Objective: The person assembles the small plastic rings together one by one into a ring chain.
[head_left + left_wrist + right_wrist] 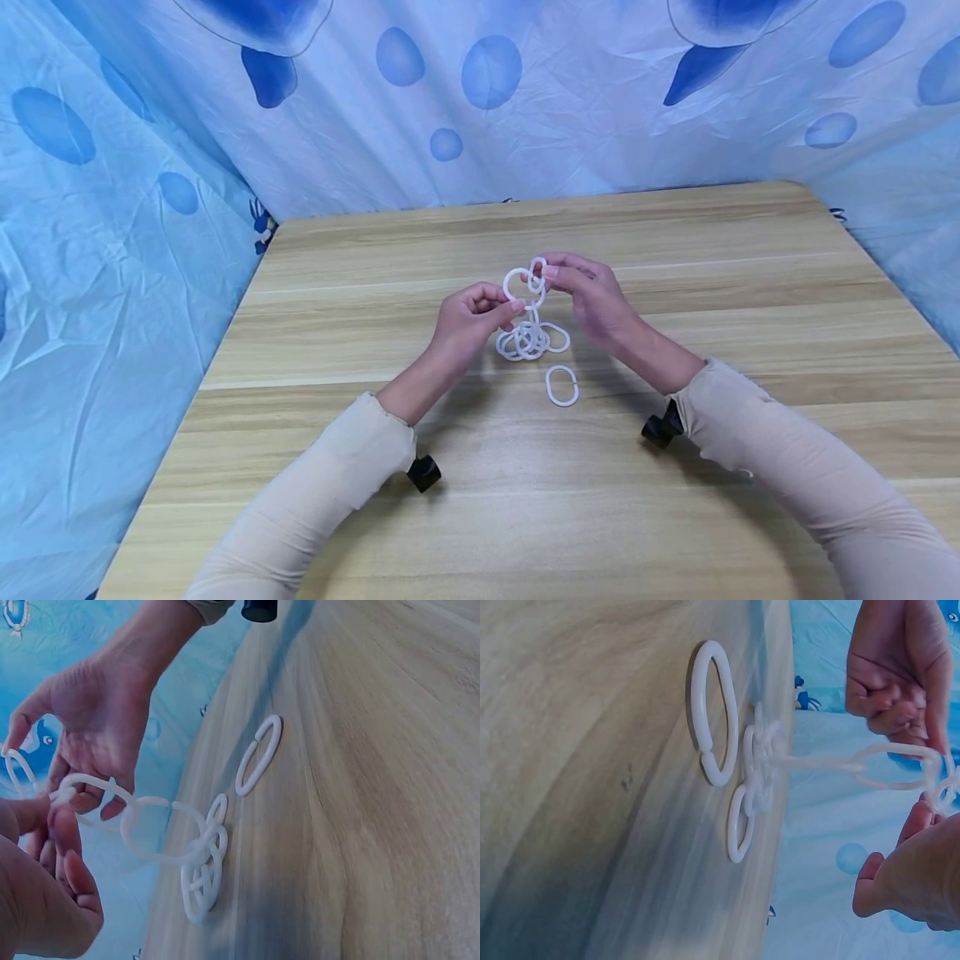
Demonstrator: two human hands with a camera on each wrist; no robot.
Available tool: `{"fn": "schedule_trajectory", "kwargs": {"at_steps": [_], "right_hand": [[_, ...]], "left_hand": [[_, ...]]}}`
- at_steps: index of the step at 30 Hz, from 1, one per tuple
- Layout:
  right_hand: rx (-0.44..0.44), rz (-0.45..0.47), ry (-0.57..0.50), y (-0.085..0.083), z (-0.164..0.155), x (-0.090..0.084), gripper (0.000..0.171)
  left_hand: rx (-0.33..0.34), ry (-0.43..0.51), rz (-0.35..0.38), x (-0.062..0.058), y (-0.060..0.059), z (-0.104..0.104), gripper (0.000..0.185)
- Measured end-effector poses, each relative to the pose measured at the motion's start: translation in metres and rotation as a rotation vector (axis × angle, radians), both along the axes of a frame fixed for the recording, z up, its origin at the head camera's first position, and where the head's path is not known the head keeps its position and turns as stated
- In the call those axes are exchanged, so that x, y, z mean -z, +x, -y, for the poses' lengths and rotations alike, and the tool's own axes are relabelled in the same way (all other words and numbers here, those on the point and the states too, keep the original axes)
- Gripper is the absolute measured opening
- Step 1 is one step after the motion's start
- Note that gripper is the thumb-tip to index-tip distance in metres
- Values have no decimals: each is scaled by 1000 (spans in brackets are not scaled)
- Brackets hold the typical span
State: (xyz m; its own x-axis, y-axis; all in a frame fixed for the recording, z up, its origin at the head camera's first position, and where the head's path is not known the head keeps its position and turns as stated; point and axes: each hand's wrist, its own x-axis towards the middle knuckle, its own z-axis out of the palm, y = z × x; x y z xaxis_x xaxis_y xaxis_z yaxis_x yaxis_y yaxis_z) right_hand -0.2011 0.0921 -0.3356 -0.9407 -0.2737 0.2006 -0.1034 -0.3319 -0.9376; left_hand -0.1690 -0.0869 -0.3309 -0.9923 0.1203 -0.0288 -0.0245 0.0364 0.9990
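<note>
Both hands [900, 664] pinch a chain of white rings [817, 761]; one loose ring [714, 712] lies on the wooden table [592, 787].

Person, two bare hands, left hand [467, 321] and right hand [592, 300]: long close-fitting beige fabric sleeves [315, 492] ending at the wrists, each wrist carrying a small black cylindrical camera mount [423, 472] on its underside.

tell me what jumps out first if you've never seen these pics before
The eye lands on the two hands raised over the middle of the wooden table: the left hand and the right hand each pinch a ring at the top of a chain of white plastic rings, whose lower links pile on the wood. One loose white ring lies flat just in front of that pile, and a blue spotted cloth walls in the table.
</note>
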Motion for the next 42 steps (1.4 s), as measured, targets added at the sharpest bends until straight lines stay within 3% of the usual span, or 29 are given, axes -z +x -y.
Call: {"fn": "schedule_trajectory", "kwargs": {"at_steps": [5, 10, 16, 19, 23, 35, 39, 42], "right_hand": [[-7, -29, 11, 3, 2, -8, 35], [1, -17, 26, 4, 2, -10, 32], [-36, -13, 59, 3, 3, -10, 15], [-72, 6, 79, 4, 5, -9, 19], [-113, 28, 93, 4, 6, -8, 29], [-242, 72, 163, 4, 4, -7, 36], [-223, 59, 279, 1, -5, -9, 45], [-167, 59, 401, -3, -14, -11, 44]], "left_hand": [[-46, -9, 6, 1, -1, 2, 34], [-75, -71, -45, 0, -1, 3, 35], [-56, -177, -214, 2, -1, 3, 20], [-49, -247, -332, 3, -1, 3, 19], [-66, -325, -427, 4, -1, 3, 18], [-78, -348, -436, 5, 0, 4, 7], [-86, -334, -452, 3, -1, 6, 8], [-89, -291, -413, 1, -1, 8, 11]]}}
